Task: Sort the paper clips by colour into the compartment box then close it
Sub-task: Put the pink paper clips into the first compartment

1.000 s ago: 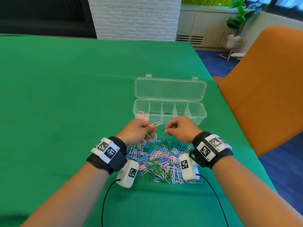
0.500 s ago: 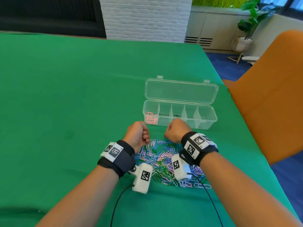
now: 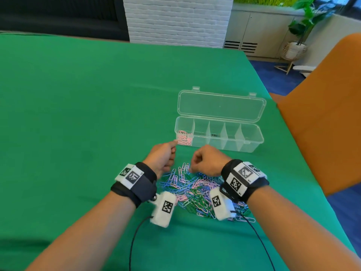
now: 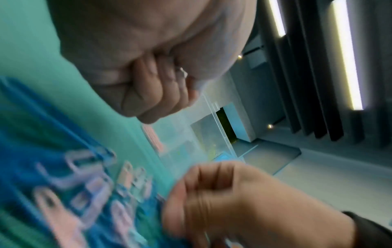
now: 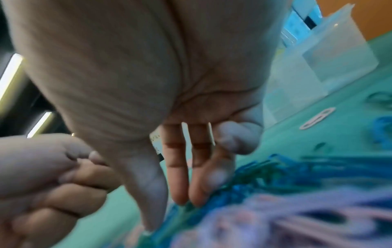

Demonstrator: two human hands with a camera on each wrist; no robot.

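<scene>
Left hand (image 3: pixel 161 157) is up by the left end of the compartment box (image 3: pixel 218 133), fingers curled in, forefinger and thumb reaching at the front wall of the leftmost compartment where the pink paper clips (image 3: pixel 183 138) sit. The left wrist view shows a small pale glint tucked between the curled fingers and thumb, probably a clip, but it's too blurry to call. So I can't tell if it's pinching one or not.

Right hand (image 3: pixel 208 160) is low over the far edge of the mixed clip pile (image 3: pixel 195 190) on the green table (image 3: pixel 78 114). From the right wrist view, its fingers (image 5: pixel 180 167) are fairly straight, pointing down and close together, tips touching the pile.

What matters: the pink compartment is just ahead and slightly right of the left fingertips, and the box's long axis runs left to right, so the left hand is clearly nearer. The other four compartments look empty, and the lid (image 3: pixel 221 105) is open behind. Plenty of sorting left, I'd say.
</scene>
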